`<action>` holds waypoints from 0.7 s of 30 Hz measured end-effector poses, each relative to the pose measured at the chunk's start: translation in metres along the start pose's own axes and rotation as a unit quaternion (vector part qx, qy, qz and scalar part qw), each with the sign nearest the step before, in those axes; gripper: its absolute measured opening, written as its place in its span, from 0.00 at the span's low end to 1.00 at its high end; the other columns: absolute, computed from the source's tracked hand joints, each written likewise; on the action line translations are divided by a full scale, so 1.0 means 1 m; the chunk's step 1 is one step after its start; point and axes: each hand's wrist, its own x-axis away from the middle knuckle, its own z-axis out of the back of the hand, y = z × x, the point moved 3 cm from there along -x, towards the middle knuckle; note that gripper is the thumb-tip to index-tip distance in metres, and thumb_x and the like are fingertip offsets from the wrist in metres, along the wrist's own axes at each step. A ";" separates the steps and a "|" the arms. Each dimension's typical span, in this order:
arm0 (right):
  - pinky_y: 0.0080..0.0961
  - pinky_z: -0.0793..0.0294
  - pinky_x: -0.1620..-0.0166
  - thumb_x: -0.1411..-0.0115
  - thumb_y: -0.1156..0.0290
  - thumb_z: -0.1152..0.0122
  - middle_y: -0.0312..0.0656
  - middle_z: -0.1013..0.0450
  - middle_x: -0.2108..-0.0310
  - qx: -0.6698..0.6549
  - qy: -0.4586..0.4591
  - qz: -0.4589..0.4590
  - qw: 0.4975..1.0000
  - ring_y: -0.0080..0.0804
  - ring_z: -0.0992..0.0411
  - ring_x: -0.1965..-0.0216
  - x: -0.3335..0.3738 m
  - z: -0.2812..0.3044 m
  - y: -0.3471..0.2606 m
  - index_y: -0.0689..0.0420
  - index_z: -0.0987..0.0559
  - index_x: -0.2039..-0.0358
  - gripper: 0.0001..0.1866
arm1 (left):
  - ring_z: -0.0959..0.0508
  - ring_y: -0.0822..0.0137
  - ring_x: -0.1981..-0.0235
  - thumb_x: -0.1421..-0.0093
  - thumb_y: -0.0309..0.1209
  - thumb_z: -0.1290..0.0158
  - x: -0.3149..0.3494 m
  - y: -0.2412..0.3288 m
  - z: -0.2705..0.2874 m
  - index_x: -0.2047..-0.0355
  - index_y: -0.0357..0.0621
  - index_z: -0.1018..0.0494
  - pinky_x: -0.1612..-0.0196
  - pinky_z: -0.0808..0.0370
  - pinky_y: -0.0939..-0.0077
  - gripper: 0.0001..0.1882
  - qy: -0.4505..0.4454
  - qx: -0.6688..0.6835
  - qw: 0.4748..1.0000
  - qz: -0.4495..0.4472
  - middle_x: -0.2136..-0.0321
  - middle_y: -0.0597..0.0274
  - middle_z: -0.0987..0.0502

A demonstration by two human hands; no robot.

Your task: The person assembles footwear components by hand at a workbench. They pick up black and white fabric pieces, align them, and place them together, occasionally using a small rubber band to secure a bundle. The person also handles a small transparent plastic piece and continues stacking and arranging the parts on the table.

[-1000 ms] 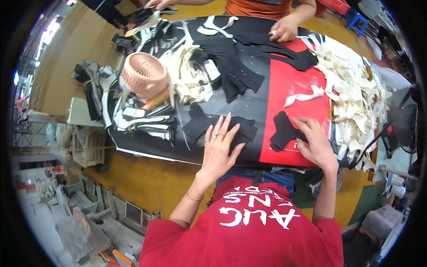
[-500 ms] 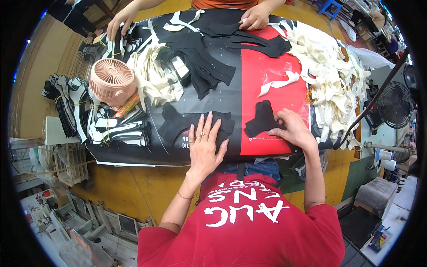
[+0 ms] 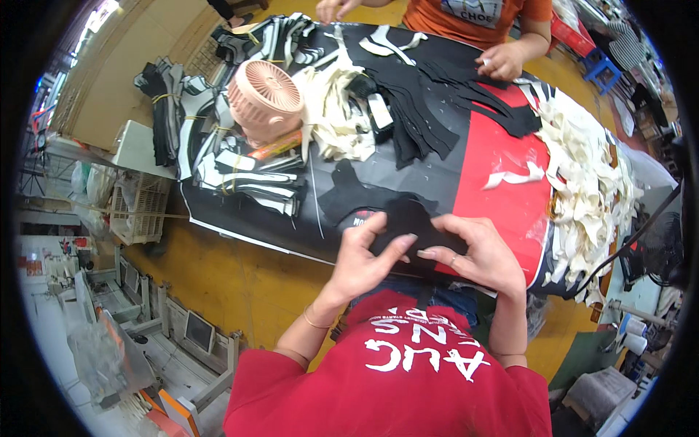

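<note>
Holding up a small black fabric piece, blurred at its top, over the near edge of the black-and-red desk! Pinching its right side with the right hand, thumb in front, forefinger up along the edge. Curling the left hand in at the other side, thumb stretched across the cloth toward the right thumb, the two tips near each other; can't tell whether closed tight, with fingertips partly hidden. Just beyond, spot a flat black cut-out, lying partly behind the held piece. Look left: see the pink fan beside tied bundles of black and white strips. Catch the heap of cream strips right of it, then black strips fanned out alongside. Swing over to the red section, bearing a curled white scrap, and on to the big pile of white cut pieces. Glance across: find a co-worker's hand at the far edge, near more black strips.
</note>
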 end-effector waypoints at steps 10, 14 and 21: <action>0.38 0.30 0.45 0.42 0.54 0.33 0.53 0.26 0.51 0.160 0.194 -0.053 0.966 0.48 0.28 0.47 -0.113 0.022 0.056 0.63 0.26 0.45 0.32 | 0.31 0.47 0.43 0.40 0.34 0.40 -0.011 -0.005 0.078 0.41 0.35 0.33 0.38 0.40 0.55 0.30 0.231 -0.526 0.805 -0.145 0.45 0.44 0.29; 0.40 0.34 0.39 0.51 0.44 0.28 0.62 0.30 0.47 0.097 0.230 -0.108 0.962 0.54 0.33 0.41 -0.169 0.030 0.093 0.64 0.39 0.35 0.52 | 0.31 0.51 0.42 0.42 0.33 0.39 -0.010 -0.008 0.057 0.45 0.38 0.29 0.38 0.41 0.57 0.26 0.209 -0.459 0.852 -0.142 0.44 0.47 0.29; 0.43 0.35 0.38 0.57 0.46 0.25 0.67 0.37 0.41 0.114 0.185 -0.180 0.959 0.60 0.34 0.40 -0.204 0.024 0.101 0.65 0.50 0.30 0.63 | 0.28 0.53 0.44 0.44 0.31 0.38 -0.019 -0.003 0.028 0.48 0.41 0.25 0.40 0.40 0.59 0.22 0.130 -0.406 0.885 -0.188 0.46 0.51 0.27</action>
